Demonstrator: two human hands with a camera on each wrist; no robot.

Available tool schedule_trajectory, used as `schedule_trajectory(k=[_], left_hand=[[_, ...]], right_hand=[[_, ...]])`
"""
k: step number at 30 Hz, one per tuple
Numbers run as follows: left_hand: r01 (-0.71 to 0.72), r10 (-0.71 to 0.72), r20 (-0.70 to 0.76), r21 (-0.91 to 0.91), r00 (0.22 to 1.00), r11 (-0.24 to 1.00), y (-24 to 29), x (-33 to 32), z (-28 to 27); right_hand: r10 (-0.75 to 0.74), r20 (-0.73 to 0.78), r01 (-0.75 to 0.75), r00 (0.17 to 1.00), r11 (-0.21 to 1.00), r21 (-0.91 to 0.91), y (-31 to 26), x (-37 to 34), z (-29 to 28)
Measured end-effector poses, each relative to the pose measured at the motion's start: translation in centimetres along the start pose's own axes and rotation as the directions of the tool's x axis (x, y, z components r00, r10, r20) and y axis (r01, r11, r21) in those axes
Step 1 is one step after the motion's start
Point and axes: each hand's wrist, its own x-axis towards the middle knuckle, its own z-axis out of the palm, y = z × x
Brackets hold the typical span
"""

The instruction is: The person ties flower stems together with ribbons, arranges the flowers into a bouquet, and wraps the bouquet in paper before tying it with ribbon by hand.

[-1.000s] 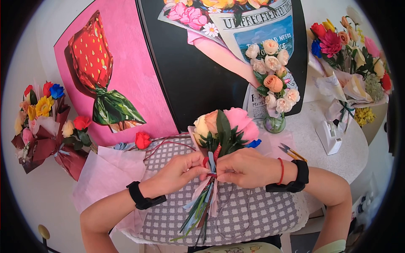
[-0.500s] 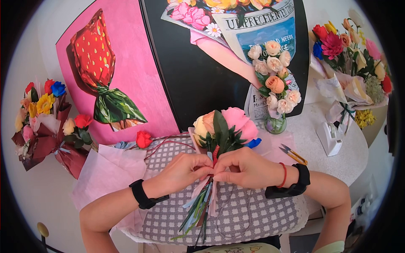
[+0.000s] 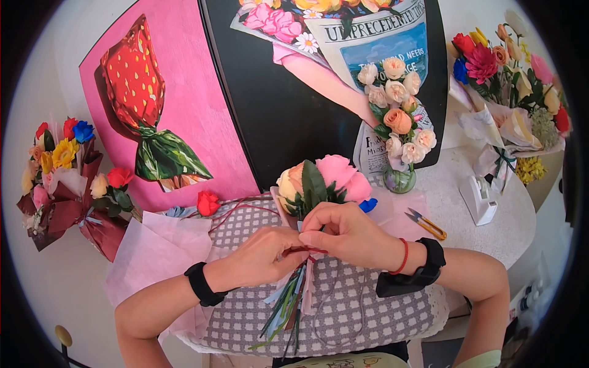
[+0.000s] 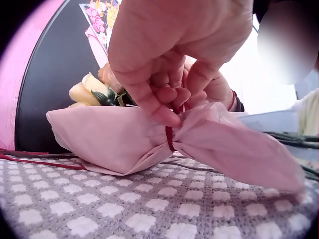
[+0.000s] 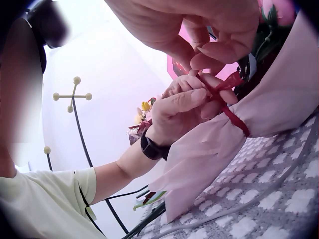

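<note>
A bouquet with pink (image 3: pixel 336 172) and cream roses lies wrapped in pale pink paper (image 4: pixel 114 134), its stems (image 3: pixel 287 306) toward the person. A red ribbon (image 5: pixel 234 119) cinches the paper at the waist. My left hand (image 3: pixel 261 256) pinches the ribbon just above the binding, fingers bent. My right hand (image 3: pixel 350 236) meets it from the other side, thumb and fingers pinching the ribbon too. In the right wrist view a red loop stands up beside the fingertips. The exact knot is partly hidden by the fingers.
Pink paper sheets (image 3: pixel 156 245) and a red rose (image 3: pixel 208 203) lie left. Scissors (image 3: pixel 427 224), a glass vase of roses (image 3: pixel 399 180) and a white tape dispenser (image 3: pixel 479 200) stand or lie right. Wrapped bouquets flank both sides; painted panels (image 3: pixel 184 110) lean behind.
The right hand has risen slightly and turned over the bouquet's waist, closer to the left hand. The left hand has shifted a little, and red ribbon now shows stretched between the fingers.
</note>
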Motion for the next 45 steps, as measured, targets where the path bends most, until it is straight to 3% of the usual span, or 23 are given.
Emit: schedule_trajectory(k=[3,5,6,7,11,15,17,18,20,21,23,27,29,31,35,37,45], left_hand=[[0.014,-0.014,-0.004,-0.043,1.0,0.999,0.1,0.0,0.0],[0.272,-0.258,0.098,-0.18,0.961,0.945,-0.5,0.0,-0.1],[0.272,-0.258,0.097,-0.18,0.961,0.945,-0.7,-0.1,0.0],[0.288,-0.265,0.115,-0.303,0.957,0.909,-1.0,-0.1,0.1],[0.29,-0.248,0.153,-0.585,0.957,0.757,-1.6,-0.2,0.2],[0.288,-0.233,0.17,-0.545,0.958,0.787,-1.5,-0.1,-0.2],[0.126,-0.114,0.056,-0.368,0.992,0.921,-1.0,-0.2,-0.3],[0.126,-0.113,0.057,-0.368,0.992,0.921,-0.7,-0.2,-0.4],[-0.063,0.063,-0.002,-0.024,0.998,0.998,-0.2,-0.2,-0.6],[-0.062,0.062,-0.002,-0.024,0.998,0.998,-0.2,-0.2,-0.5],[-0.171,0.183,-0.078,0.14,0.98,0.975,-0.2,-0.4,-0.5],[-0.3,0.341,-0.061,0.35,0.938,0.888,-0.2,-0.4,-0.4],[-0.316,0.425,-0.047,0.595,0.904,0.739,-0.3,-0.5,-0.2],[-0.321,0.447,-0.042,0.636,0.894,0.701,-0.5,-0.5,-0.1],[-0.305,0.493,-0.053,0.728,0.868,0.614,-0.7,-0.5,0.0],[-0.304,0.494,-0.042,0.741,0.868,0.598,-0.4,-0.5,-0.2],[-0.297,0.479,-0.016,0.766,0.878,0.57,-0.1,-0.8,-0.6]], right_hand=[[-0.054,-0.047,0.054,0.997,0.999,0.007,0.3,0.1,0.2],[-0.065,-0.059,0.067,0.996,0.997,0.033,0.2,0.1,0.2],[0.012,-0.051,-0.009,0.999,0.999,0.042,-0.1,-0.1,0.0],[0.088,-0.043,-0.086,0.995,0.995,0.05,-0.4,-0.2,-0.1],[0.078,-0.012,-0.079,0.997,0.991,-0.109,-1.3,-0.5,-0.6],[0.004,0.005,-0.002,1.0,0.975,-0.22,-1.0,-0.6,-0.6],[-0.037,0.016,0.04,0.999,0.966,-0.256,-1.0,-0.7,-0.6],[-0.07,0.028,0.075,0.997,0.951,-0.3,-1.0,-0.8,-0.5],[-0.102,0.042,0.11,0.994,0.933,-0.343,-1.0,-0.8,-0.4],[-0.086,0.048,0.098,0.995,0.938,-0.334,-1.1,-0.8,-0.4],[-0.071,0.056,0.086,0.996,0.942,-0.326,-0.9,-0.8,-0.3],[-0.115,0.071,0.132,0.991,0.934,-0.331,-0.5,-0.7,-0.3],[-0.121,0.056,0.133,0.991,0.927,-0.351,-0.7,-0.7,-0.2],[-0.044,0.049,0.058,0.998,0.939,-0.34,-1.0,-0.5,-0.1],[-0.048,0.054,0.064,0.997,0.934,-0.35,-0.7,-0.4,-0.1],[-0.347,0.122,0.354,0.93,0.753,-0.555,0.6,-0.3,0.1],[-0.322,0.064,0.299,0.944,0.763,-0.572,-0.8,-0.6,0.4]])
